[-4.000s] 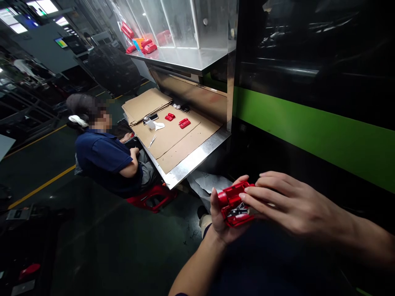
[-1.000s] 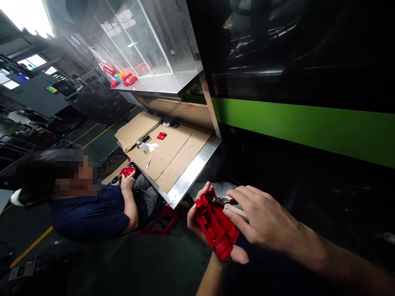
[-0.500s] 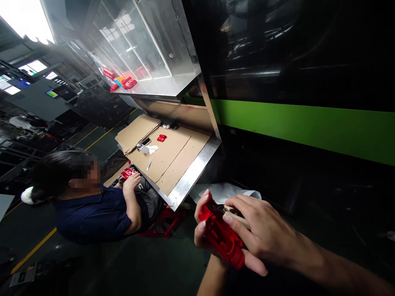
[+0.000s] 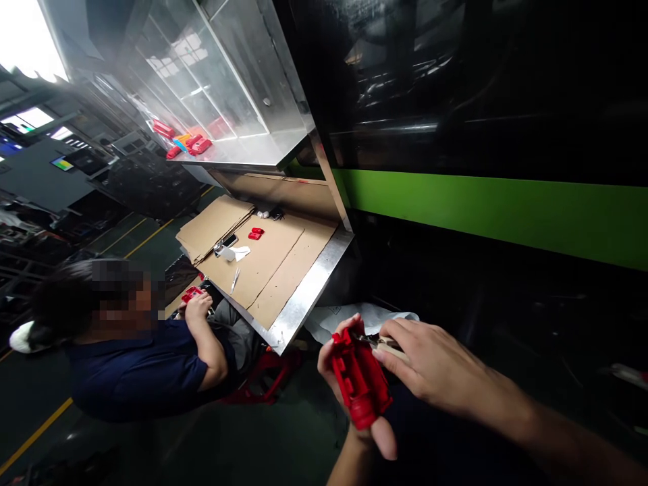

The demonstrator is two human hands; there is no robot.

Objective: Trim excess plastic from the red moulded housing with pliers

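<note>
A red moulded plastic part (image 4: 360,378), hollow side up with ribs inside, lies in my left hand (image 4: 328,368). My left fingers wrap round its far side and the thumb sticks out below its near end. In my right hand (image 4: 435,358) is a pair of pliers or nippers (image 4: 392,347) with pale handles, gripped between thumb and fingers. The dark metal jaws reach the upper right edge of the red part; I cannot tell whether they close on it.
A cardboard-covered metal table (image 4: 288,270) stands ahead, bearing two small red parts (image 4: 256,233), scissors (image 4: 235,280) and a phone (image 4: 230,241). Red parts (image 4: 195,144) lie on the metal shelf above. A co-worker (image 4: 146,358) sits at left, holding a red part. A green-and-black machine (image 4: 480,209) fills the right.
My left hand has turned the red part more upright. The pliers remain at its upper edge. The table and co-worker have shifted left and slightly down in view.
</note>
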